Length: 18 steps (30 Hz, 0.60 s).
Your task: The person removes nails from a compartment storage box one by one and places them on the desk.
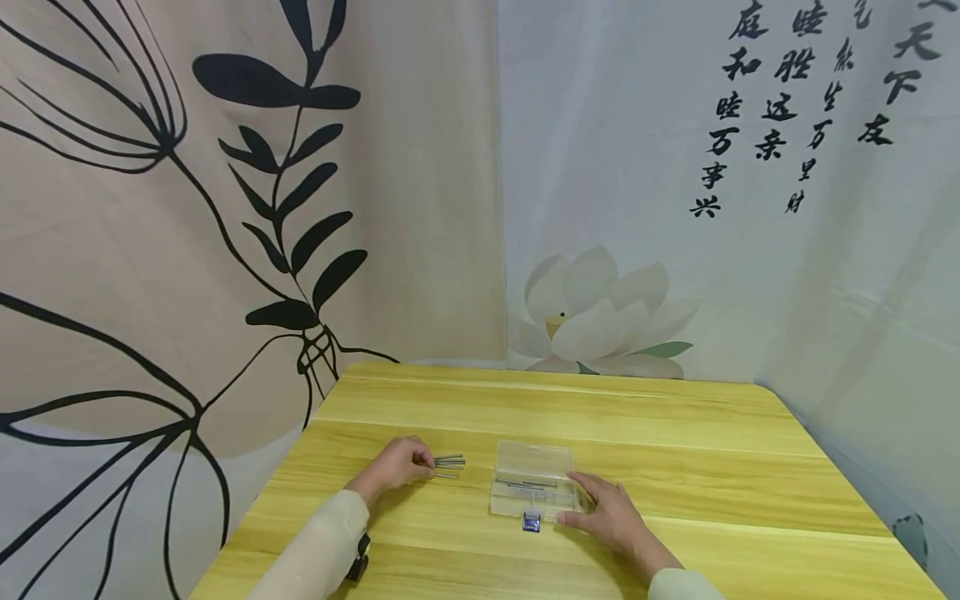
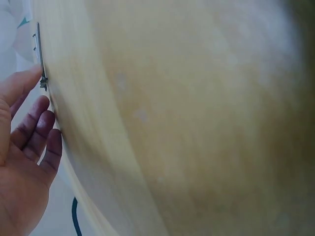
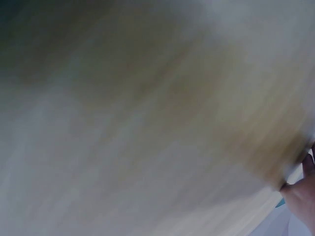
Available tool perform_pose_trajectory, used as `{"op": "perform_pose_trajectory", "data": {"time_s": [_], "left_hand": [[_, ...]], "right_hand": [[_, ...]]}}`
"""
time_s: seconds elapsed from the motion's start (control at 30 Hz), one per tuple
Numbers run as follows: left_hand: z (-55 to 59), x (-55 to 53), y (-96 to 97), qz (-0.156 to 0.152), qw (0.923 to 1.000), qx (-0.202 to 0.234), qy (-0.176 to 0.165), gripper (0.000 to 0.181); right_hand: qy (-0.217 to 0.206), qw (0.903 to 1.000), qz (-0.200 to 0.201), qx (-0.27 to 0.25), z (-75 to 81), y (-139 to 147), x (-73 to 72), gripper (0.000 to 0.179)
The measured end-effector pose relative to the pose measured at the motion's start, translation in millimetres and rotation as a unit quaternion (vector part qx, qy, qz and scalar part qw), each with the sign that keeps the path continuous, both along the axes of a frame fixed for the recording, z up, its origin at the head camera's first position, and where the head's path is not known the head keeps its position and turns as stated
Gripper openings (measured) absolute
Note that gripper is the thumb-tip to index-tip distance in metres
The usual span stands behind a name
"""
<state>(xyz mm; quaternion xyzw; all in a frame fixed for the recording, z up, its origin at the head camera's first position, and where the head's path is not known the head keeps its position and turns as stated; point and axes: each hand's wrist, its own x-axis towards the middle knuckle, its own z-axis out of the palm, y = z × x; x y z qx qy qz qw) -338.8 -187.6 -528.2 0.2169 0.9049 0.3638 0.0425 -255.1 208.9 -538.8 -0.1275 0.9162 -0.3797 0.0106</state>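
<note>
Left of the middle of the table, my left hand [image 1: 401, 462] pinches at the near ends of several long thin metal nails [image 1: 450, 461] lying side by side on the wood. In the left wrist view the thumb touches one nail [image 2: 40, 49], while the other fingers are loosely bent. A clear plastic box [image 1: 512, 506] stands to the right of them with its lid [image 1: 534, 457] raised. A few similar nails [image 1: 528, 484] lie in it. My right hand [image 1: 611, 517] holds the box's right side, thumb at the front corner and fingers farther back.
A blue label [image 1: 532, 522] sits at the box's front edge. The yellow wood-grain table [image 1: 675, 442] ends at a printed curtain [image 1: 427, 208] behind. A black band [image 1: 360, 560] is on the left wrist.
</note>
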Motion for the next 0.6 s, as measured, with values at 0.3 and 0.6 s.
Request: {"op": "perform_pose_trajectory", "data": {"time_s": [0.3, 0.6], "left_hand": [[4.3, 1.7, 0.3, -0.001, 1.0000, 0.002, 0.004, 0.005], [13.9, -1.2, -0.5, 0.012, 0.9999, 0.003, -0.004, 0.005]], "right_hand": [[0.003, 1.0000, 0.000, 0.003, -0.9, 0.5, -0.6, 0.079], [0.003, 1.0000, -0.001, 0.008, -1.0, 0.4, -0.2, 0.078]]}}
